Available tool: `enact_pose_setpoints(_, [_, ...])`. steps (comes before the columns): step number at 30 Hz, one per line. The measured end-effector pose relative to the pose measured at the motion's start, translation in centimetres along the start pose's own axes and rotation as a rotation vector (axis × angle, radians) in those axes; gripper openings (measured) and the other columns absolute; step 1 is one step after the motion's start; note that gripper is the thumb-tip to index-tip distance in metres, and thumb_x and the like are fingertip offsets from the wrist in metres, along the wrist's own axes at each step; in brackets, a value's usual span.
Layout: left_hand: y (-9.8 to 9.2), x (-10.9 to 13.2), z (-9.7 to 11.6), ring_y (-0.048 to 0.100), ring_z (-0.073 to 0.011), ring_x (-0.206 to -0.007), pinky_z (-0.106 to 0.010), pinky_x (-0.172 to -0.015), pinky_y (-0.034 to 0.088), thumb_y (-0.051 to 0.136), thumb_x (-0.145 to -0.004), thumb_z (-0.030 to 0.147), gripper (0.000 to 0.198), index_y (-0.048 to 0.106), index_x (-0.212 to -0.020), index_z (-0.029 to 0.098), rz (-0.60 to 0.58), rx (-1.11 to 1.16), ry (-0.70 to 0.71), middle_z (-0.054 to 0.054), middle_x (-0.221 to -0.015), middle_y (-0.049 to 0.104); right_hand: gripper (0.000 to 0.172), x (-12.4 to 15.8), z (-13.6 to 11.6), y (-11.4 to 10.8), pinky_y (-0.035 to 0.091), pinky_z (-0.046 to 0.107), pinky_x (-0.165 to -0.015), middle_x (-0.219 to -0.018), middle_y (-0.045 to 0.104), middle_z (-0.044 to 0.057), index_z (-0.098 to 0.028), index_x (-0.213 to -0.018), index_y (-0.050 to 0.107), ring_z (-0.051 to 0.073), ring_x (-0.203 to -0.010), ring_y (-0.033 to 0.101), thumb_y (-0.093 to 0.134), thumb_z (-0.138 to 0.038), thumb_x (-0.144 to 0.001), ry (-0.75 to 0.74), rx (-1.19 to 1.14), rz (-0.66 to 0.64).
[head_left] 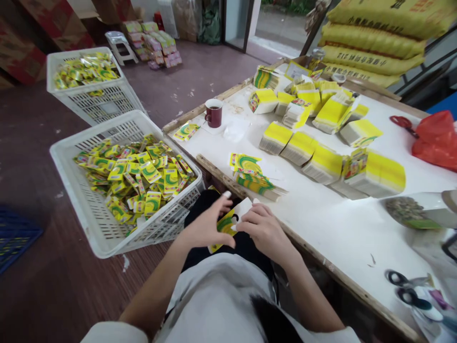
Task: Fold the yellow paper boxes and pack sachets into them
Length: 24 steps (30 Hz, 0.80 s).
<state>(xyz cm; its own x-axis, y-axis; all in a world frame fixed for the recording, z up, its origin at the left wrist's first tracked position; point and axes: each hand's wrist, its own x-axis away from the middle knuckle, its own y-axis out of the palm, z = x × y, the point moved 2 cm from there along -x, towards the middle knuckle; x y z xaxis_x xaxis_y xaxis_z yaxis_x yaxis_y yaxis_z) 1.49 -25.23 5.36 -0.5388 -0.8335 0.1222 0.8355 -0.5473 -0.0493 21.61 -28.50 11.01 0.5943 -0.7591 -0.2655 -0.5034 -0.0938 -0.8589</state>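
Note:
Over my lap, my left hand (205, 226) has its thumb and fingers spread apart beside a yellow and green printed card packet (225, 224). The fingers of my right hand (266, 233) are bent and pinched at the white end of this packet. A small black curved mark shows on the white part, and the right fingertips partly cover it. On the table edge just beyond my hands lies a fanned stack of similar printed packets (252, 176). To my left, a white plastic crate (71, 190) holds a heap of small filled yellow-green packets (143, 174).
Folded yellow cartons (317, 155) stand in rows on the white table (303, 224). A maroon mug (214, 116) is near its left edge. Scissors (407, 286), a jar (410, 212) and a red bag (437, 140) lie right. A second crate (85, 95) stands behind the first.

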Motion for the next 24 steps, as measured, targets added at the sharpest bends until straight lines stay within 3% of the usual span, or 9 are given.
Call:
enact_pose_setpoints(2, [2.0,0.0,0.1,0.062,-0.0318,-0.114,-0.043,-0.097,0.048,0.088,-0.060,0.044,0.092,0.046,-0.137,0.017,-0.029,-0.097,-0.057,-0.015,-0.130,0.064,0.026,-0.1,-0.4,1.1,0.040,0.050,-0.106,-0.095,0.065,0.004,-0.025,-0.104,0.066,0.022,-0.098,0.055,0.054,-0.007,-0.089,0.074,-0.023,0.125])
enact_pose_setpoints(4, [3.6,0.0,0.0,0.066,-0.0267,-0.099,-0.038,-0.086,0.052,0.079,-0.071,0.038,0.073,0.045,-0.132,0.018,0.062,-0.149,-0.089,-0.009,-0.114,0.068,0.038,0.2,-0.1,2.3,0.039,0.055,-0.109,-0.118,0.060,0.010,-0.024,-0.125,0.057,0.028,-0.117,0.052,0.059,-0.015,-0.088,0.258,-0.068,0.356])
enact_pose_setpoints(6, [4.5,0.1,-0.2,0.067,-0.0253,-0.091,-0.037,-0.080,0.052,0.077,-0.072,0.037,0.074,0.039,-0.133,0.019,0.174,-0.203,-0.104,-0.007,-0.109,0.068,0.055,0.7,0.5,3.7,0.043,0.054,-0.107,-0.136,0.052,0.016,-0.022,-0.142,0.041,0.031,-0.129,0.047,0.059,-0.024,-0.090,0.457,-0.261,0.497])
enact_pose_setpoints(8, [5.0,0.4,-0.5,0.068,-0.0268,-0.092,-0.039,-0.080,0.053,0.078,-0.070,0.037,0.080,0.034,-0.135,0.020,0.239,-0.260,-0.090,-0.009,-0.110,0.067,0.057,1.1,1.0,5.5,0.046,0.052,-0.107,-0.140,0.052,0.017,-0.021,-0.145,0.036,0.029,-0.129,0.052,0.054,-0.028,-0.092,0.596,-0.556,0.451])
enact_pose_setpoints(10, [5.3,0.7,-0.7,0.069,-0.0284,-0.092,-0.040,-0.079,0.053,0.077,-0.069,0.034,0.077,0.034,-0.132,0.022,0.258,-0.298,-0.052,-0.009,-0.109,0.067,0.050,1.1,1.2,7.0,0.048,0.051,-0.106,-0.137,0.058,0.015,-0.021,-0.141,0.045,0.029,-0.126,0.057,0.052,-0.030,-0.092,0.673,-0.798,0.332])
enact_pose_setpoints(13, [5.7,0.9,-0.8,0.069,-0.0284,-0.090,-0.039,-0.077,0.052,0.073,-0.067,0.026,0.063,0.038,-0.120,0.024,0.238,-0.331,0.001,-0.007,-0.102,0.067,0.047,0.8,1.1,7.7,0.047,0.051,-0.107,-0.132,0.063,0.011,-0.024,-0.136,0.054,0.029,-0.124,0.059,0.053,-0.032,-0.090,0.703,-0.954,0.255])
enact_pose_setpoints(18, [4.7,0.5,-0.5,0.067,-0.0258,-0.081,-0.036,-0.070,0.050,0.069,-0.069,0.026,0.055,0.036,-0.114,0.025,0.211,-0.361,-0.007,-0.004,-0.094,0.064,0.051,0.6,0.6,6.1,0.043,0.048,-0.112,-0.135,0.063,0.009,-0.025,-0.142,0.050,0.027,-0.127,0.058,0.053,-0.037,-0.093,0.565,-0.898,0.168])
enact_pose_setpoints(21, [4.1,0.1,-1.1,0.065,-0.0247,-0.073,-0.035,-0.065,0.049,0.067,-0.071,0.027,0.057,0.034,-0.116,0.023,0.187,-0.368,-0.045,-0.002,-0.087,0.061,0.055,0.7,0.1,5.6,0.044,0.045,-0.112,-0.144,0.057,0.009,-0.025,-0.148,0.045,0.026,-0.130,0.056,0.052,-0.025,-0.093,0.478,-0.788,0.101])
enact_pose_setpoints(24, [4.2,-0.1,-2.0,0.066,-0.0249,-0.080,-0.038,-0.072,0.052,0.066,-0.069,0.022,0.059,0.036,-0.120,0.022,0.193,-0.357,-0.027,-0.006,-0.098,0.060,0.056,0.7,0.0,6.0,0.043,0.043,-0.114,-0.147,0.054,0.009,-0.024,-0.142,0.054,0.024,-0.135,0.052,0.049,-0.011,-0.088,0.424,-0.617,0.129])
